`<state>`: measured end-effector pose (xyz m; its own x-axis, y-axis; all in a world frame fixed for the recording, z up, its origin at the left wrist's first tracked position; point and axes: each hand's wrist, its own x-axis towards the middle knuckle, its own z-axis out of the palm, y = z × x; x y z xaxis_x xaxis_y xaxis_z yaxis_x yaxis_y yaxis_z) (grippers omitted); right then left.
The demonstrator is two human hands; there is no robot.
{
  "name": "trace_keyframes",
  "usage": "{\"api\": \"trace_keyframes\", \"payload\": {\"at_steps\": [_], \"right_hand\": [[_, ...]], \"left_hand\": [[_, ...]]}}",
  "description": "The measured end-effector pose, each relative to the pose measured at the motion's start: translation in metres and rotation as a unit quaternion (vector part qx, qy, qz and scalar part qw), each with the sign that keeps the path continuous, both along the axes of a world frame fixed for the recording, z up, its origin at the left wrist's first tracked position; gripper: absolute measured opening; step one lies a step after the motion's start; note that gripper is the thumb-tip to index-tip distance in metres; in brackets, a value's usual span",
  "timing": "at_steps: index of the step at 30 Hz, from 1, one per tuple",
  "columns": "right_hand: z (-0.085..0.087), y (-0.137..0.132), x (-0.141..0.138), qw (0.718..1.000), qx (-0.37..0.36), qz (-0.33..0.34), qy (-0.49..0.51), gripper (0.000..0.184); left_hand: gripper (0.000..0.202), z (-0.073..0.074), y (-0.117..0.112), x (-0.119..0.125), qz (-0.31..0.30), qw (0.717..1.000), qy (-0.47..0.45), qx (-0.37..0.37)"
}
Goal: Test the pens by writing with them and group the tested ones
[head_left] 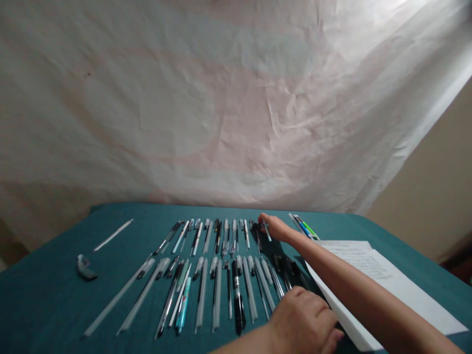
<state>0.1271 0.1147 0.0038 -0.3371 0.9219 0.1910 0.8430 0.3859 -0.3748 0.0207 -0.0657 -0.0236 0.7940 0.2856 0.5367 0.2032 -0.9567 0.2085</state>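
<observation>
My right hand (pixel 275 227) reaches to the far row of pens, its fingers closed around a slim clear pen (pixel 267 231) that slants down from them. Next to it lie dark pen parts (pixel 257 236). My left hand (pixel 304 319) is low at the front, right of the near row, its fingers curled; whatever they may hold is hidden. Just beyond it lie black caps and pen pieces (pixel 285 269), partly in shadow. A black pen (pixel 238 297) and a turquoise pen (pixel 183 305) lie in the near row, among clear barrels (pixel 216 295) and thin refills.
White printed sheets (pixel 398 290) lie at the right, under my right forearm. Several coloured pens (pixel 304 227) sit behind them. On the left are a white stick (pixel 113 235) and a small clear-and-dark object (pixel 85 268). A pale cloth (pixel 221 98) hangs behind the green-covered table (pixel 44 295).
</observation>
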Motion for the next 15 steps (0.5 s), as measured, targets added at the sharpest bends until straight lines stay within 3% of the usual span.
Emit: {"api": "trace_keyframes", "payload": {"at_steps": [4,6,7,9,12,14,15], "right_hand": [[0.017,-0.031,0.014,0.999,0.008,0.016,0.041,0.026],[0.030,-0.055,0.023,0.996,0.015,0.030,0.083,0.025],[0.038,-0.068,0.027,0.988,0.022,0.042,0.149,0.025],[0.056,-0.096,0.033,0.970,0.015,0.068,0.232,0.027],[0.078,-0.133,0.039,0.961,0.005,0.068,0.268,0.026],[0.084,-0.149,0.041,0.962,0.002,0.060,0.265,0.027],[0.085,-0.154,0.041,0.965,0.005,0.056,0.258,0.028]], "left_hand": [[0.021,0.010,-0.004,-0.004,0.008,0.995,-0.055,-0.085],[0.023,0.019,-0.007,-0.006,0.025,0.979,-0.108,-0.172],[0.024,0.024,-0.008,-0.006,0.034,0.963,-0.140,-0.227],[0.025,0.033,-0.010,-0.004,0.064,0.907,-0.215,-0.356],[0.025,0.045,-0.006,0.000,0.086,0.770,-0.321,-0.544],[0.027,0.050,-0.001,0.001,0.081,0.688,-0.370,-0.618],[0.029,0.052,0.002,0.001,0.079,0.667,-0.388,-0.631]]}}
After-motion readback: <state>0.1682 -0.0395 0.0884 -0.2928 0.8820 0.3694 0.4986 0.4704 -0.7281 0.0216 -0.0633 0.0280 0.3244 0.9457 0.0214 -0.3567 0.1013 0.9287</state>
